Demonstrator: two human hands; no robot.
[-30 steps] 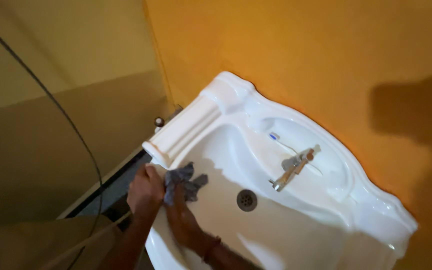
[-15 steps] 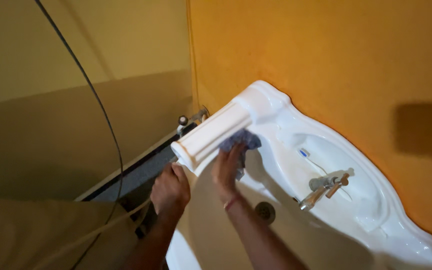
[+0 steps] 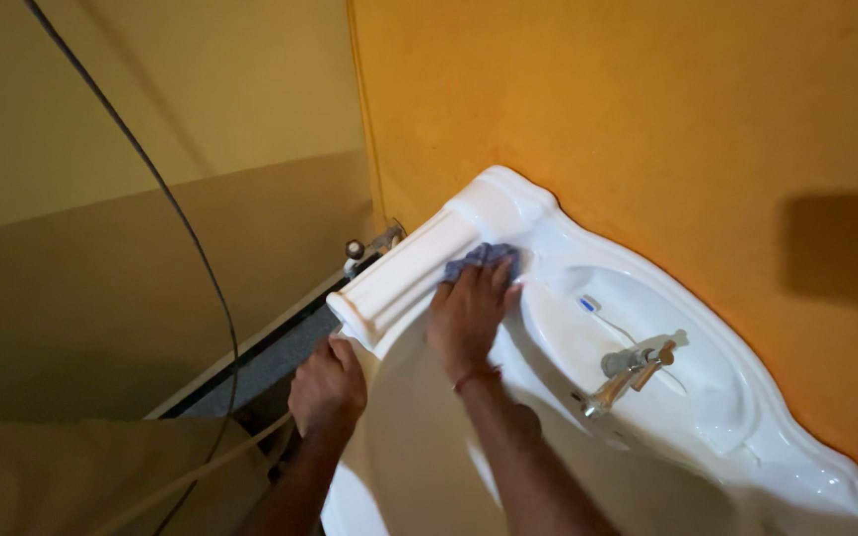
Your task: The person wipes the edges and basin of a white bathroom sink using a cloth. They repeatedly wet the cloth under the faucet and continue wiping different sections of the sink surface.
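A white ceramic washbasin [image 3: 747, 437] is fixed to an orange wall. My right hand [image 3: 469, 313] presses a grey-blue cloth [image 3: 484, 260] against the basin's inner rim, near its upper left corner beside the ribbed side ledge [image 3: 399, 278]. Most of the cloth lies hidden under my fingers. My left hand [image 3: 328, 382] grips the basin's front left edge just below that ledge. A red thread band circles my right wrist.
A metal tap [image 3: 628, 372] stands at the basin's back shelf with a small blue-capped item [image 3: 589, 304] lying beside it. A wall valve [image 3: 361, 246] sits left of the basin. A black cable [image 3: 151, 189] hangs across the beige wall. A pale hose [image 3: 201, 471] runs below.
My right hand has slid the cloth up along the inner rim toward the basin's back corner. The left hand keeps its hold on the front edge. The view has shifted slightly.
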